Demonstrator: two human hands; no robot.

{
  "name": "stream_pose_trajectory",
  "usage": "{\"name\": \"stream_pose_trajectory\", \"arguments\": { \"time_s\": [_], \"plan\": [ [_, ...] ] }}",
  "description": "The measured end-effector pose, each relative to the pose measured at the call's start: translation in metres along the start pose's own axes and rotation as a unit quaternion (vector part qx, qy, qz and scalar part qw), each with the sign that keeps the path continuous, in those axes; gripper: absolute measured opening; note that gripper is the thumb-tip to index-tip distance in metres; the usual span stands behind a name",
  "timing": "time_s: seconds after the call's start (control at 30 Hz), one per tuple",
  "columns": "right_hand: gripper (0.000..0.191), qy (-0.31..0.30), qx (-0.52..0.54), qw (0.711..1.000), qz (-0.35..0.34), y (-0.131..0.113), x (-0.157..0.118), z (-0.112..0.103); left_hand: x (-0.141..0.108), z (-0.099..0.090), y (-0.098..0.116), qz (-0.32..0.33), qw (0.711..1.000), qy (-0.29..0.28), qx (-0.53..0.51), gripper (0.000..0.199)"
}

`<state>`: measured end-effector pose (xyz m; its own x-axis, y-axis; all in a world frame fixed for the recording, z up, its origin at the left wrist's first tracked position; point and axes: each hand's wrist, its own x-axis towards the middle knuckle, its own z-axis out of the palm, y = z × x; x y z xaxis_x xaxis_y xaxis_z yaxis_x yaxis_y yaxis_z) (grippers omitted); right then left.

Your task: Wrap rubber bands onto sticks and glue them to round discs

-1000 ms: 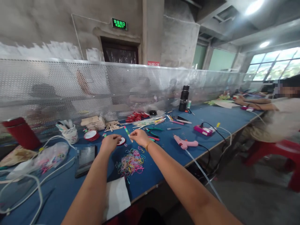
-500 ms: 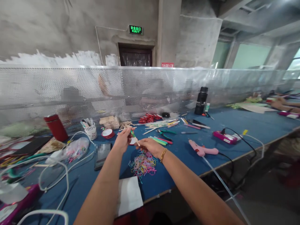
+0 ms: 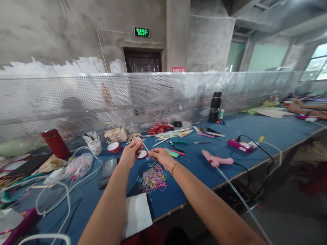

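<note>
A thin pale craft stick point(image 3: 144, 145) slants between my two hands above the table. My left hand point(image 3: 131, 154) is closed on its upper end, fingers pinched. At the lower end the fingertips of my right hand point(image 3: 162, 158) are pinched together on the stick, and a small pinkish loop point(image 3: 147, 158) hangs just beside them. Below my hands lies a pile of colourful small elastic bands or strings point(image 3: 152, 178). Behind the stick sits a round white-topped piece with a red rim point(image 3: 142, 154). A folded white paper point(image 3: 138, 212) rests near my left forearm.
A pink glue gun point(image 3: 217, 160) with a long clear glue stick lies right, its cable running off. A phone point(image 3: 108, 172), tape roll point(image 3: 114, 147), pen cup point(image 3: 94, 146) and red bottle point(image 3: 55, 143) stand left. Pliers point(image 3: 176, 146) and several markers lie ahead. A perforated screen point(image 3: 153, 102) closes the back.
The stick has turned in my hands, so its green-marked face no longer shows and it appears thin. A small pinkish loop now shows by my right fingertips. The view has shifted slightly right.
</note>
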<state>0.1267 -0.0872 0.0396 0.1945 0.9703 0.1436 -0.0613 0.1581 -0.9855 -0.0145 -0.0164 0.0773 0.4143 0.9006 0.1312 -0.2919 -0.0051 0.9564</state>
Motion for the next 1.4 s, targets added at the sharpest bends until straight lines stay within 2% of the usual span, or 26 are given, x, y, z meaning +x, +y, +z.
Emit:
{"name": "stream_pose_trajectory", "arguments": {
  "time_s": [0.23,0.33,0.4,0.5,0.57,0.63,0.7,0.77,0.8,0.9,1.0,1.2,1.3,1.33,1.4],
  "plan": [
    [0.029,0.015,-0.113,0.99,-0.08,0.001,0.005,-0.005,0.001,0.001,0.007,0.01,1.0,-0.001,0.029,0.039],
    [0.027,0.065,-0.189,0.972,-0.121,-0.017,-0.004,-0.014,0.006,0.003,0.009,0.009,1.0,0.008,0.028,0.034],
    [0.026,0.085,-0.261,0.948,-0.163,-0.037,-0.019,-0.027,0.009,0.005,0.009,0.001,0.999,0.005,0.031,0.031],
    [0.024,0.114,-0.411,0.88,-0.211,-0.068,-0.054,-0.062,0.014,0.005,0.007,0.002,0.999,0.008,0.035,0.029],
    [0.024,0.156,-0.518,0.818,-0.194,-0.081,-0.08,-0.096,0.016,0.004,0.005,0.005,0.999,0.008,0.038,0.029],
    [0.025,0.18,-0.622,0.751,-0.125,-0.083,-0.103,-0.135,0.016,0.003,0.003,0.009,0.999,0.003,0.039,0.029],
    [0.027,0.194,-0.7,0.687,-0.019,-0.077,-0.12,-0.173,0.013,0.003,0.003,0.01,0.999,-0.014,0.039,0.032],
    [0.032,0.179,-0.744,0.639,0.074,-0.064,-0.129,-0.203,0.009,0.003,0.003,0.017,0.999,-0.026,0.032,0.034],
    [0.034,0.162,-0.757,0.625,0.098,-0.057,-0.131,-0.214,0.006,0.004,0.004,0.016,0.999,-0.032,0.029,0.034],
    [0.043,0.096,-0.762,0.624,0.145,-0.042,-0.127,-0.23,0.0,0.006,0.005,0.002,0.998,-0.045,0.031,0.037],
    [0.051,0.065,-0.76,0.635,0.125,-0.037,-0.119,-0.231,-0.004,0.005,0.005,-0.007,0.998,-0.039,0.052,0.034],
    [0.027,0.037,-0.766,0.633,0.103,-0.035,-0.109,-0.236,-0.004,0.003,0.004,0.004,0.998,-0.023,0.066,0.034],
    [0.024,0.051,-0.733,0.677,0.05,-0.03,-0.113,-0.245,-0.001,0.002,0.001,0.002,0.999,-0.01,0.053,0.033],
    [0.023,0.055,-0.708,0.703,0.029,-0.028,-0.116,-0.247,0.0,0.002,0.0,0.005,0.999,-0.005,0.049,0.033],
    [0.024,0.062,-0.627,0.776,-0.011,-0.028,-0.122,-0.246,0.002,0.001,-0.003,0.012,0.999,-0.001,0.046,0.032]
  ]
}}
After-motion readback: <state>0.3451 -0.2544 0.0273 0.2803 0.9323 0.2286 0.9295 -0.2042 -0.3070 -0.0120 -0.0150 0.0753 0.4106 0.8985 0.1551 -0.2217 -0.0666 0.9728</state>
